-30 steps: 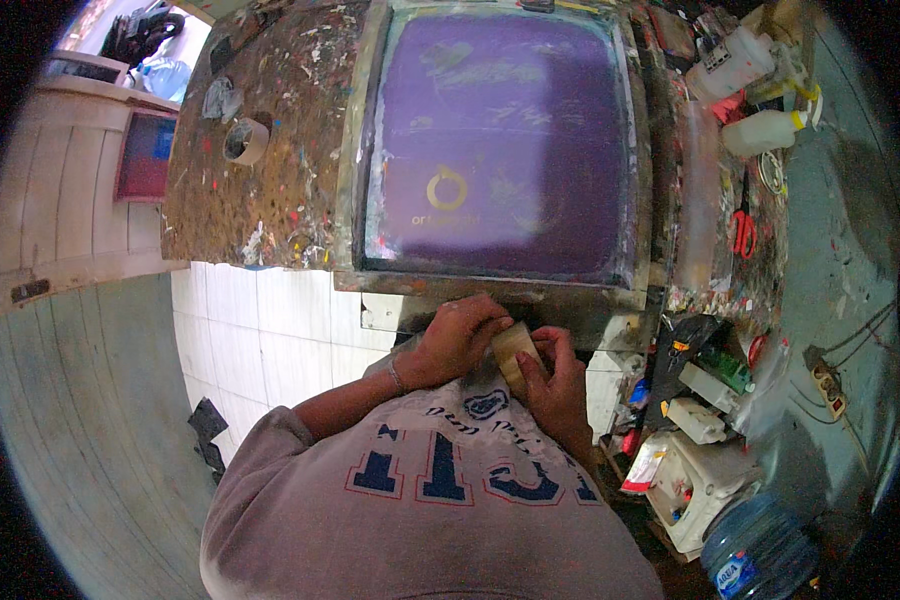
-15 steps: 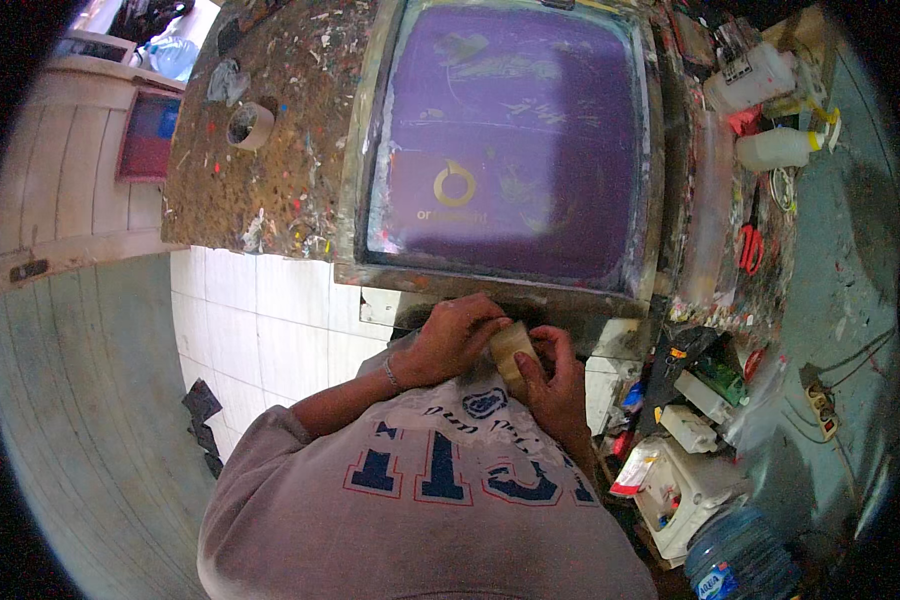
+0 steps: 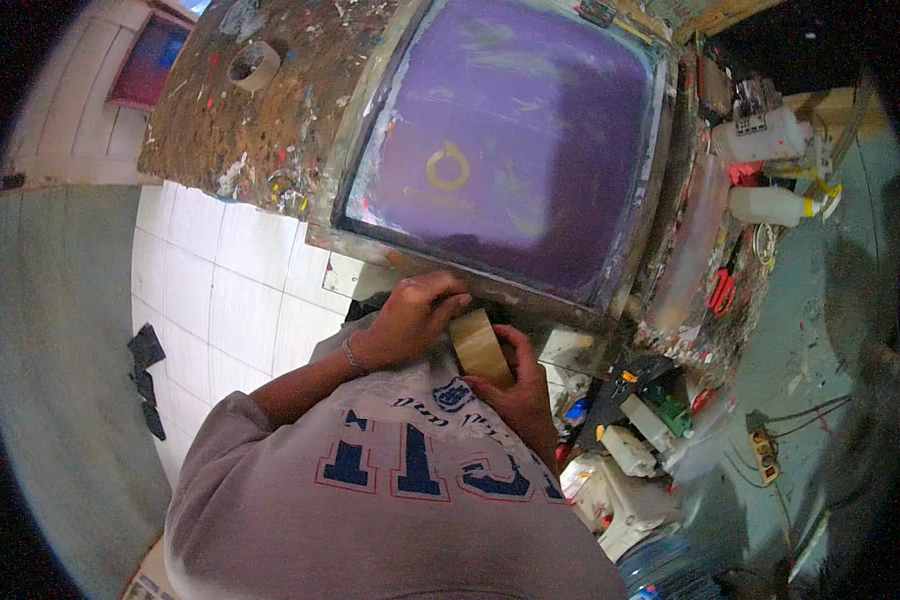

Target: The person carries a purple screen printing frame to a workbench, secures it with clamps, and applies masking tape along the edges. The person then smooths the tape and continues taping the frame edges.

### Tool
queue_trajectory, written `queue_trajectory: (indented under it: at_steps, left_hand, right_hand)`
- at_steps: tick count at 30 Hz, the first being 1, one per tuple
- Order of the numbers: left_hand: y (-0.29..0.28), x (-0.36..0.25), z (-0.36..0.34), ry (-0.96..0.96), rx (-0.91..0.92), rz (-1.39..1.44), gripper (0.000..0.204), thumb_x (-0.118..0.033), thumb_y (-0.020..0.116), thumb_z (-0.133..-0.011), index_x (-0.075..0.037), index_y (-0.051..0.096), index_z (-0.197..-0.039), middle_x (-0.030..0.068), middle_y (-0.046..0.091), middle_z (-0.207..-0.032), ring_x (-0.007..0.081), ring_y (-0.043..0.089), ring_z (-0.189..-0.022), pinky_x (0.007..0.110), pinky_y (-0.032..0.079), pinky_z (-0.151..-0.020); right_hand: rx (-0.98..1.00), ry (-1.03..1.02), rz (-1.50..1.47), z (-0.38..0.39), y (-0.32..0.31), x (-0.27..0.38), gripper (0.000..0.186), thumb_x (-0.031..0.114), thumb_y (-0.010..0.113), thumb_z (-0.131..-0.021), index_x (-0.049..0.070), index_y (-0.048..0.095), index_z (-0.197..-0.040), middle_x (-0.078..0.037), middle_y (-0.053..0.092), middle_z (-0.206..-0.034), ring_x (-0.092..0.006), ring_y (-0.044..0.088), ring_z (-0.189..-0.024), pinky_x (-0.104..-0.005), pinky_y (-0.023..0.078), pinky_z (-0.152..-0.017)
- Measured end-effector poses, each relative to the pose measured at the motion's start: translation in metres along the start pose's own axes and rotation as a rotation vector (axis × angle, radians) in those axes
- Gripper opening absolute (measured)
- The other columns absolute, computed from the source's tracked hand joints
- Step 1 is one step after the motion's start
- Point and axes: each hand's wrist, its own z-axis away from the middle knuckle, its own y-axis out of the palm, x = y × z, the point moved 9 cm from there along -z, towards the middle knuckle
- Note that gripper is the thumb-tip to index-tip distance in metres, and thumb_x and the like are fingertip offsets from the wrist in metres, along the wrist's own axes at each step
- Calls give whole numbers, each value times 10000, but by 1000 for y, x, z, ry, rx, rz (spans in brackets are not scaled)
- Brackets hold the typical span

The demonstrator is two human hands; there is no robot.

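My right hand [image 3: 518, 388] wraps round a roll of tan packing tape [image 3: 479, 349], its thumb at the near edge and its fingers along the right side. At the roll's upper left edge is my left hand [image 3: 415, 316], its fingers bent and drawn together. Whether those fingertips pinch the tape's end is hidden. Both hands are close to my chest, just in front of the near edge of a framed printing screen [image 3: 365, 243]. The screen has purple mesh and a pale ring-shaped design.
A paint-stained board [image 3: 195, 140] at the left bears another tape roll [image 3: 255, 65]. Along the right lie red-handled scissors [image 3: 722, 291] and a spray bottle [image 3: 770, 205]. Plastic containers [image 3: 620, 505] stand at the lower right, near a power strip [image 3: 764, 458].
The view has turned and shifted, so the screen appears tilted. The tape roll's broad tan face shows more now, and my left fingers sit at its upper edge. My right hand still grips it.
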Motion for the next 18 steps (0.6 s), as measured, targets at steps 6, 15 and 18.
queue_trajectory:
  at_steps: [6, 15, 18]
  left_hand:
    - [-2, 2, 7, 19, -93, 26, 130, -125, 619, -902, -2, 589, -875, 156, 618, -826, 352, 624, -794, 415, 476, -710]
    - [-5, 4, 13, 20, -156, 42, 163, -152, 612, -914, -7, 589, -845, 132, 602, -787, 315, 608, -743, 390, 465, -688]
    - [-5, 7, 14, -26, -149, 54, 172, -154, 611, -914, -3, 589, -833, 135, 597, -771, 313, 605, -730, 389, 464, -680]
  right_hand:
    - [44, -8, 21, -3, -2, 10, 763, 361, 805, -758, 52, 418, -1338, -202, 606, -1203, -337, 615, -1092, -412, 496, -920]
    - [146, -52, 119, -7, -8, 18, 714, 356, 760, -804, 71, 403, -1353, -221, 606, -1193, -360, 619, -1083, -422, 498, -900]
    - [157, -62, 148, -8, -8, 22, 715, 369, 750, -810, 77, 395, -1358, -229, 608, -1186, -377, 620, -1080, -434, 498, -895]
